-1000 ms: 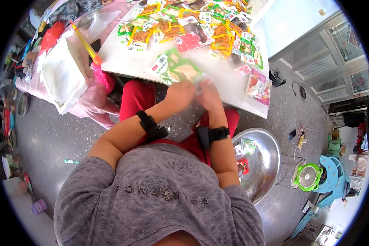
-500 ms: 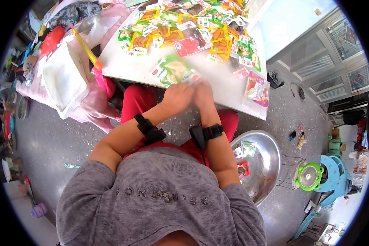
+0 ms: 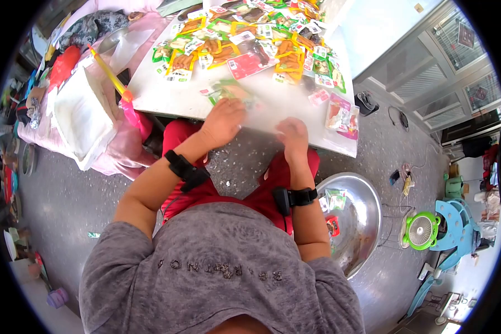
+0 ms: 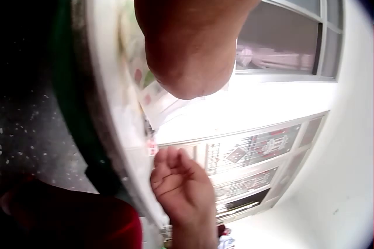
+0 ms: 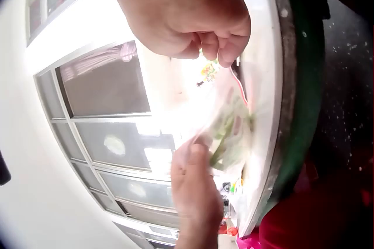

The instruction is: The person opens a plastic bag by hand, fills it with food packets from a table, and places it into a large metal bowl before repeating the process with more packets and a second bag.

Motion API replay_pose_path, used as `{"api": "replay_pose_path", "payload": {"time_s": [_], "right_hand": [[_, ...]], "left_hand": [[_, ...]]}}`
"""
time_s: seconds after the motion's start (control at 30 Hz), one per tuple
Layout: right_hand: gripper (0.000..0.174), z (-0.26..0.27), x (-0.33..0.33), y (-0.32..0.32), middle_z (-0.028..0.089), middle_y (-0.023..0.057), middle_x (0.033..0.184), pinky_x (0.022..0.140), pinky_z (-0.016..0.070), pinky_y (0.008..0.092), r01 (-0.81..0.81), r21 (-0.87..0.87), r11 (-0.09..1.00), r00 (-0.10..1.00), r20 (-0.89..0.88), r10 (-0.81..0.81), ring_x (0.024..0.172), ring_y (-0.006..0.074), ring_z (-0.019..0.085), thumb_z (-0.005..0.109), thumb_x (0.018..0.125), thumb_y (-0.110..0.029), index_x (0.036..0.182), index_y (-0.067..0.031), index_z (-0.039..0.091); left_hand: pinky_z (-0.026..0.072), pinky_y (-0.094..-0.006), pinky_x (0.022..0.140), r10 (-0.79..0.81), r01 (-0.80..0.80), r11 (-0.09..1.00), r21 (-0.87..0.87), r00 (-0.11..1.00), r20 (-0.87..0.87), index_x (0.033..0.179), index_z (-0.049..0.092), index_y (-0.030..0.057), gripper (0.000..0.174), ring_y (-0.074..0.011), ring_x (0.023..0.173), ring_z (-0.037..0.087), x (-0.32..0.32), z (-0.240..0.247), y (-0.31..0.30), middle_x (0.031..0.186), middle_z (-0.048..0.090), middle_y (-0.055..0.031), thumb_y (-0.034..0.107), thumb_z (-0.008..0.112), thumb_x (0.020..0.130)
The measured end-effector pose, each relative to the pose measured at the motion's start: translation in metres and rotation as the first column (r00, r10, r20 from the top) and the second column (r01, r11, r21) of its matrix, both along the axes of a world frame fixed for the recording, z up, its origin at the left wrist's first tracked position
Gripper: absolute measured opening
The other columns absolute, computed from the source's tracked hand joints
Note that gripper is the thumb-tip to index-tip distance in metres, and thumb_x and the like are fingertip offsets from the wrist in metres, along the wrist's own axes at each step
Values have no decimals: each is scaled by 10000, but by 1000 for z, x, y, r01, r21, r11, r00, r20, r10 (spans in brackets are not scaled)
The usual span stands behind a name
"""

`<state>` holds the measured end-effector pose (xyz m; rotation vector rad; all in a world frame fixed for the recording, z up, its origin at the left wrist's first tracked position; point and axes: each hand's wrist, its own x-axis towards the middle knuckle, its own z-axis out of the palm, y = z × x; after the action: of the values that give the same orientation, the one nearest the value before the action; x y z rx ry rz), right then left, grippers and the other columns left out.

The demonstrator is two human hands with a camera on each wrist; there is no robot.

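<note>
A green-and-clear snack packet (image 3: 231, 90) with pale contents is blurred over the near part of the white table (image 3: 295, 108). My left hand (image 3: 224, 119) pinches its near edge, the thumb on the film in the right wrist view, where the packet (image 5: 231, 135) hangs from that hand (image 5: 198, 196). Apart from it, my right hand (image 3: 293, 138) hovers by the table's front edge. The left wrist view shows this right hand (image 4: 184, 190) with its palm turned up, fingers loosely curled and nothing in them.
Many snack packets (image 3: 289, 58) cover the far side of the table. Pink-purple packets (image 3: 341, 116) lie at its right corner. A metal basin (image 3: 367, 222) with several packets stands on the floor to my right. A white-lined box (image 3: 83, 111) is at left, beside a yellow stick-like item (image 3: 108, 75).
My hands were together at the packet and have come apart. The left has moved left with the packet; the right has let go and drawn back to the right.
</note>
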<state>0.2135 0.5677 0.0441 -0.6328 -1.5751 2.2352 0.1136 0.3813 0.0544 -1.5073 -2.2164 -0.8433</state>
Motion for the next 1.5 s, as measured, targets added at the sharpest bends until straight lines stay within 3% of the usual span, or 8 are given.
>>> {"api": "replay_pose_path", "payload": {"time_s": [0.13, 0.4, 0.5, 0.67, 0.83, 0.9, 1.17, 1.5], "right_hand": [[210, 27, 1, 10, 524, 45, 872, 663, 413, 244, 41, 228, 973, 993, -114, -15, 803, 144, 519, 498, 761, -64, 966, -30, 463], [434, 117, 17, 12, 511, 78, 985, 751, 391, 309, -29, 883, 469, 951, -121, 286, 901, 187, 494, 634, 684, -188, 1039, -14, 456], [445, 140, 32, 1, 528, 112, 957, 728, 403, 311, -327, 853, 407, 909, 167, 382, 876, 214, 509, 626, 679, -238, 1027, -8, 470], [168, 136, 44, -10, 492, 149, 718, 596, 388, 312, -298, 941, 158, 890, 215, 402, 675, 295, 479, 480, 774, -166, 792, 0, 495], [125, 125, 81, 31, 485, 56, 677, 582, 392, 244, -183, 937, 299, 956, 99, 274, 629, 135, 477, 507, 783, -131, 805, -8, 513], [124, 126, 111, 59, 501, 102, 687, 580, 397, 290, -169, 904, 392, 972, 86, 220, 639, 212, 508, 500, 765, -134, 789, -13, 506], [113, 34, 250, 142, 516, 47, 639, 566, 400, 242, -81, 684, 725, 909, 349, -228, 623, 103, 508, 523, 748, -131, 733, -19, 532], [196, -152, 399, 154, 541, 187, 655, 580, 427, 360, -230, 841, 490, 529, 531, -662, 629, 272, 559, 481, 718, -205, 748, -18, 531]], "left_hand": [[406, -314, 778, -47, -8, 985, 171, 948, 316, 941, 521, 1, 185, -240, 886, 516, -16, 49, -4, 936, 546, -125, 105, 460, 801], [411, -250, 762, -411, 64, 911, 407, 205, 888, 937, 507, 3, 204, -133, 821, 539, -11, 106, -6, 880, 578, -76, 169, 432, 846], [415, -255, 758, -374, 187, 924, 334, 255, 892, 931, 503, 3, 201, -140, 823, 544, 10, 102, 0, 883, 580, -88, 170, 431, 846], [400, -212, 693, -338, 191, 941, 280, 473, 814, 897, 525, 27, 176, -86, 764, 485, 39, 93, 11, 807, 529, -15, 164, 435, 836], [390, -244, 758, -424, 140, 903, 407, 452, 785, 916, 520, 7, 168, -108, 828, 499, 39, 79, 12, 876, 548, -44, 126, 436, 832], [385, -240, 757, -386, 93, 921, 379, 366, 847, 915, 511, -2, 159, -109, 833, 493, 33, 63, 5, 890, 550, -54, 106, 438, 824], [377, -208, 631, 31, 133, 986, -97, 427, 904, 814, 510, 10, 114, -84, 678, 452, 7, -78, -48, 736, 505, -11, 108, 456, 794], [408, -253, 606, 169, 206, 906, -369, 623, 764, 778, 523, -8, 129, -141, 681, 519, 31, -114, -52, 714, 549, -70, 105, 461, 763]]}}
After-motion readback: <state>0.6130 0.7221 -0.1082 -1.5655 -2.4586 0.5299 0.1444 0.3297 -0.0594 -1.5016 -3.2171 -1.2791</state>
